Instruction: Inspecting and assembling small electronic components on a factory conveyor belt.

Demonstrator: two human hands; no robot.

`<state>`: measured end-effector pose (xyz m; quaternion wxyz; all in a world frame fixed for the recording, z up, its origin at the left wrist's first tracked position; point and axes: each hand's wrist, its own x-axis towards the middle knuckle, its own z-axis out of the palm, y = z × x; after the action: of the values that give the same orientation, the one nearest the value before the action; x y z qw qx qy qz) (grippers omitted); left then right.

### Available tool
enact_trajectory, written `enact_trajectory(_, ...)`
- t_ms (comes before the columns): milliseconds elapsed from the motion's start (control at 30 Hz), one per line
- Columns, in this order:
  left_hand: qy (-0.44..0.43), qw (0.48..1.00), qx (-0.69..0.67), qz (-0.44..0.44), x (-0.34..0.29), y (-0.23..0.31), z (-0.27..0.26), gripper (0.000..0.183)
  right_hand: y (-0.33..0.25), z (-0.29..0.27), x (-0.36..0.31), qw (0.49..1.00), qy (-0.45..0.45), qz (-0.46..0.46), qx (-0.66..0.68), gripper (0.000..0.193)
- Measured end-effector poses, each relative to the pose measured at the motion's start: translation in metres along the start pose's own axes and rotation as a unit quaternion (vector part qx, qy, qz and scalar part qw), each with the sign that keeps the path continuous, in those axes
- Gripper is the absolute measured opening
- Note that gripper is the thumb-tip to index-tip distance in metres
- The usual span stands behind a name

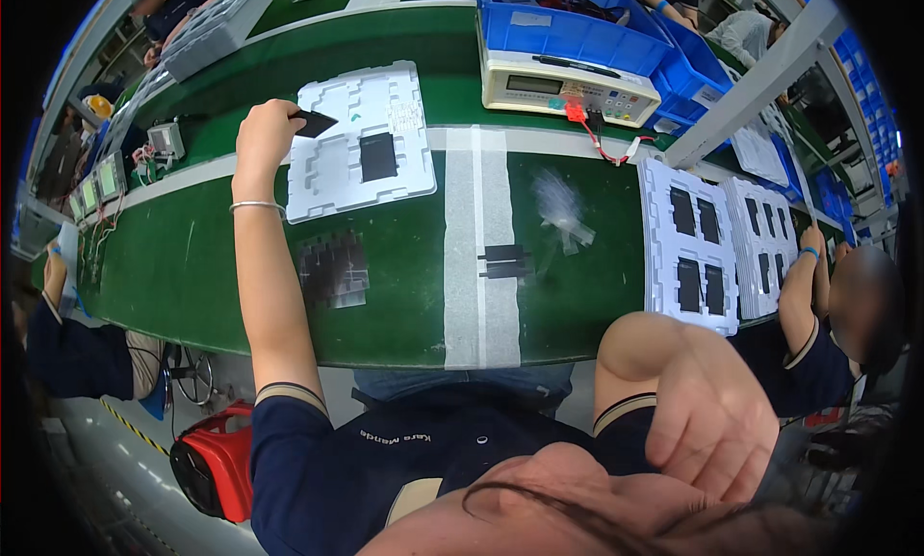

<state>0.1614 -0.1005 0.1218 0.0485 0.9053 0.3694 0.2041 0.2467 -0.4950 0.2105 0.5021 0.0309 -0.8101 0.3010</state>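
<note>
My left hand (265,137) reaches out to the white plastic tray (414,113) and pinches a flat black rectangular piece (316,124). The piece is tilted over the tray's upper left part. One more black piece (378,156) lies in the tray's lower right pocket. My right hand (717,416) is raised off the bench at the lower right, its arm bent. Its fingers are loosely bent and a little apart, with nothing seen in them. Small black strips (505,260) lie on the white band across the green bench (192,258).
Dark glossy film pieces (334,267) and crumpled clear film (563,209) lie on the bench. White trays (654,238) holding black pieces stand at right, near a co-worker. A meter (568,89) with red and black clips sits beneath a blue bin (577,31). A post (760,79) rises behind.
</note>
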Motion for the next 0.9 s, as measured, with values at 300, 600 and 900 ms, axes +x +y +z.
enact_trajectory(300, -0.064, 0.998, 0.005, 0.017, -0.009, 0.005, 0.009, 0.020, -0.005, 0.016, -0.004, 0.997, 0.031, -0.035, 0.056, 0.020)
enact_trajectory(600, -0.094, 0.995, 0.027, 0.017, -0.005, 0.008, 0.024, 0.021, -0.009, 0.019, -0.009, 0.997, 0.034, -0.044, 0.052, 0.019)
enact_trajectory(900, -0.186, 0.982, 0.006, 0.032, -0.010, 0.008, 0.014, 0.026, -0.003, 0.021, -0.007, 0.995, 0.075, -0.040, 0.046, 0.020)
